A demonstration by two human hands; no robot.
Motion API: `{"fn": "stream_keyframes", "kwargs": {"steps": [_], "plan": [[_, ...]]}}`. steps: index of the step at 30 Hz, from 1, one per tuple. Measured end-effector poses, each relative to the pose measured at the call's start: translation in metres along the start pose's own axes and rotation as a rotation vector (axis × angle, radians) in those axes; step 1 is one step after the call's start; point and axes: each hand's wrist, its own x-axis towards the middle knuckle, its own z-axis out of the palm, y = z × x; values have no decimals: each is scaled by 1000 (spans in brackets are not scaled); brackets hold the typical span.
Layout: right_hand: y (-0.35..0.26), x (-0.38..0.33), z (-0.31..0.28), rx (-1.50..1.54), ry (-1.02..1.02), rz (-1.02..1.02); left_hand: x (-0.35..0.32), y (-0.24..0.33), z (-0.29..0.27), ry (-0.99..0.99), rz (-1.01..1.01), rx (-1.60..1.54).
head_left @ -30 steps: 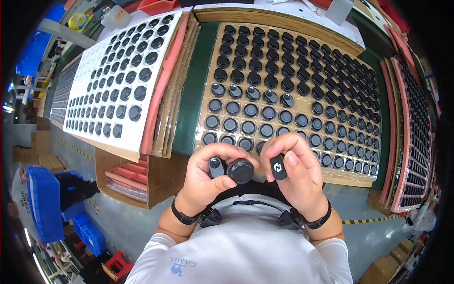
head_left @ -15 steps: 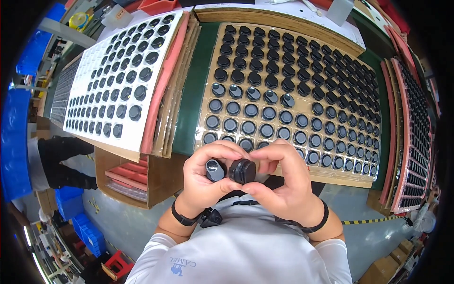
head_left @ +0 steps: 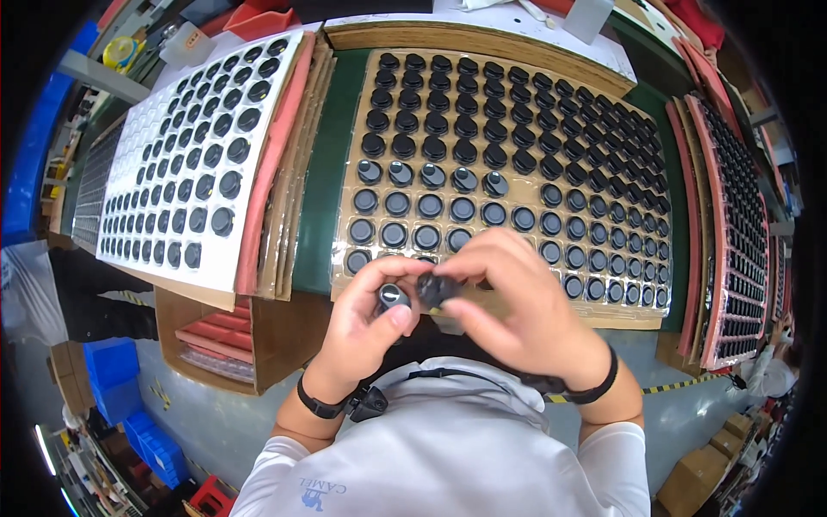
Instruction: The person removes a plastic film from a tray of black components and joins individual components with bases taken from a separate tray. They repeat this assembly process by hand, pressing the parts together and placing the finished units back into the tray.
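My left hand (head_left: 355, 332) is closed around a small black rounded piece (head_left: 393, 295) with a glossy, light-reflecting top, its thumb lying against it. Just beside that piece, my right hand (head_left: 530, 314) pinches a black round cap-like part (head_left: 435, 291) between thumb and fingers; motion blurs it. Left fingertips come close to the cap-like part, and whether they touch it I cannot tell. Beyond both hands lies a clear tray on cardboard (head_left: 522, 183), filled with rows of black round parts. One row there has several pieces with glossy oval faces (head_left: 463, 178), beside a vacant pocket.
A white tray of black parts (head_left: 196, 185) tops a stack of cardboard and pink sheets on the left. Another pink-edged stack (head_left: 732, 233) stands at right. A cardboard box (head_left: 280, 345) with red sheets sits below left. Blue bins (head_left: 112, 379) are on the floor.
My hands have drawn slightly apart. The cap-like part has turned in my right fingers, and the piece in my left hand has tilted. The whole view has shifted a little.
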Motion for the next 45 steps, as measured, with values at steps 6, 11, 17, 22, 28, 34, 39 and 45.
{"fn": "stream_keyframes", "kwargs": {"steps": [6,11,17,22,28,34,39,45], "plan": [[41,12,-44,-399,-21,236,3,-2,0,-97,-82,-159],[73,14,-60,-663,-39,289,1,3,-3,-161,-101,-65],[80,17,-53,-812,-115,263,1,4,-2,-151,-71,-96],[57,21,-46,-893,-71,136,3,1,-3,-160,-25,-90],[6,16,-15,56,-335,217,5,2,2,-191,-23,-88],[8,1,5,136,-252,104,4,5,16,-48,-70,-67],[8,-1,-15,173,-226,200,9,-1,-6,-279,-180,-321],[35,-4,-54,-339,-61,261,6,0,-1,-290,-93,89]]}}
